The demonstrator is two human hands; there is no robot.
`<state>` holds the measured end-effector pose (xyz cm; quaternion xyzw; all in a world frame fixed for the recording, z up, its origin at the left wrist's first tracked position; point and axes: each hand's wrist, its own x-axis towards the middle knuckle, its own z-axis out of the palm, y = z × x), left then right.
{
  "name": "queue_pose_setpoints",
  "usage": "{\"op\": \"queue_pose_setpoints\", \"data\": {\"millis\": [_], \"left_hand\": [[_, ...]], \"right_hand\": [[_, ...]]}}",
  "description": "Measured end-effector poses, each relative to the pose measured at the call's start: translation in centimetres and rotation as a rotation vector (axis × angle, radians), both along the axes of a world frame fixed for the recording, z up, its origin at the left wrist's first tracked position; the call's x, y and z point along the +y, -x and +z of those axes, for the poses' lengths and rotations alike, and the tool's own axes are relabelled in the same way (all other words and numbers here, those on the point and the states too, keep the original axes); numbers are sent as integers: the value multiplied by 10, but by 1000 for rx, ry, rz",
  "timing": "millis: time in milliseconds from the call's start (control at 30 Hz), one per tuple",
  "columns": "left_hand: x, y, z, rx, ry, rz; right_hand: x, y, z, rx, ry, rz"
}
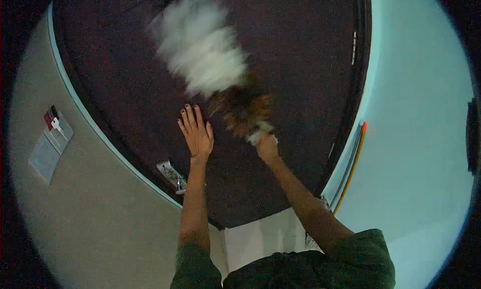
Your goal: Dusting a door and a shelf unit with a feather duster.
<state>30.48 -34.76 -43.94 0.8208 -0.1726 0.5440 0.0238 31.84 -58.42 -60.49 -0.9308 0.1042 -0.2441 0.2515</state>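
A fluffy duster with white and brown tufts is blurred across the upper middle of the head view. My right hand grips its lower end, where some pale material shows around the fingers. The tufts lie against or close before a dark brown door; contact cannot be told. To the left of the duster, my left hand rests flat on the door, fingers spread a little and pointing up. A metal handle plate with a lever sits on the door beside my left forearm, which partly hides it.
A dark frame with a hinge borders the door at right. Against the pale wall there stand thin poles, one orange-yellow. On the left wall hangs a paper holder with a white key-shaped item. Pale floor shows below.
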Motion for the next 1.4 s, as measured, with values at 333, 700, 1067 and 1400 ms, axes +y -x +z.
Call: {"op": "queue_pose_setpoints", "data": {"millis": [333, 700, 1067, 1400], "left_hand": [[50, 10, 24, -112, 264, 90], [23, 2, -6, -101, -90, -93], [41, 1, 52, -138, 242, 55], [63, -2, 22, -54, 267, 57]], "right_hand": [[-96, 25, 39, -478, -415, -255], [0, -4, -36, -201, 372, 85], [-46, -6, 85, -868, -656, 99], [36, 27, 61, -448, 78, 245]]}}
